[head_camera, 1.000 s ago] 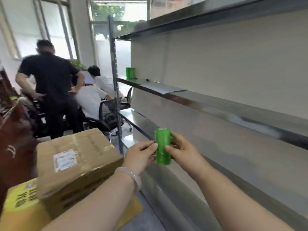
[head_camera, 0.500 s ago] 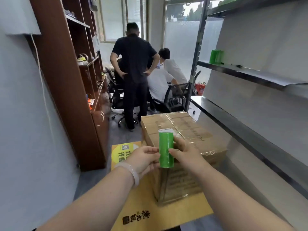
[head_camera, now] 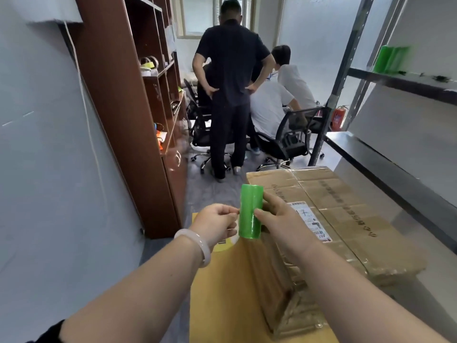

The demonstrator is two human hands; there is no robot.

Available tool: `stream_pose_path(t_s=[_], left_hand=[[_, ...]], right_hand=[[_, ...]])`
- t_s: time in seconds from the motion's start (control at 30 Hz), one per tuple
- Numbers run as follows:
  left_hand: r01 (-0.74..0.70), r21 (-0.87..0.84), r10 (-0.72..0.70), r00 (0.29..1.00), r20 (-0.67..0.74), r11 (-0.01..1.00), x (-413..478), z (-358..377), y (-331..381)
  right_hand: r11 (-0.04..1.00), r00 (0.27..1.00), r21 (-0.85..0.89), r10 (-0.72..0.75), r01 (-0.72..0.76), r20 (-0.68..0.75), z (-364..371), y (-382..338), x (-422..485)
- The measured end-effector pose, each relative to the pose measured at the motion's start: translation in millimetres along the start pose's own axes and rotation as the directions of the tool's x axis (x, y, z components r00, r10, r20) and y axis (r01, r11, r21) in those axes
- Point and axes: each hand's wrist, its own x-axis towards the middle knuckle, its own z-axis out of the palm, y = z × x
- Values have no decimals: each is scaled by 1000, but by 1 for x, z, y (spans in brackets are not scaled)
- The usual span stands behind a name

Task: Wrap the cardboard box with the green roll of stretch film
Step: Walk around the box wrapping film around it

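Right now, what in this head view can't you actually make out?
- Whether a film end is peeled from the green roll: too fine, where the left hand pinches.
- Print on the cardboard box label: too small.
- Box's near end: behind the right hand and forearm.
- Green items on the metal shelf: blurred.

Green roll: its right side is covered by the fingers of the right hand; whether a film end is pinched by the left hand cannot be told.
Cardboard box: its near left part is hidden behind the right forearm.
Box label: print too small to be read.
Yellow sheet: cut off by the bottom edge.
Green rolls on metal shelf: blurred, number not told.
Seated people: partly hidden by the standing person.
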Motion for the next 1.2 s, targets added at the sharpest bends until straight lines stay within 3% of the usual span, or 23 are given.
stream_pose_path(t_s=[0.27, 0.47, 0.63, 0.77, 0.97, 1.2], left_hand=[[-63, -124, 79, 988, 130, 990, 59, -23, 10], [-32, -8, 33, 963, 267, 999, 106, -47, 0], [-30, 65, -1, 897, 442, 997, 117, -50, -9], [22, 140, -100, 812, 574, 990, 114, -45, -15], [-96, 241, -73, 793, 605, 966, 107, -35, -14], [51, 132, -123, 769, 627, 990, 89, -30, -12]], right_hand=[[996, 982, -34, 78, -85, -169, 28, 8, 35], [971, 895, 66, 236, -228, -378, 80, 13, 43], [957, 792, 57, 269, -285, -548, 101, 8, 33], [940, 750, 81, 315, -332, -582, 105, 9, 11], [956, 729, 108, 278, -272, -626, 111, 15, -1], [954, 634, 126, 277, -274, -722, 111, 18, -20]])
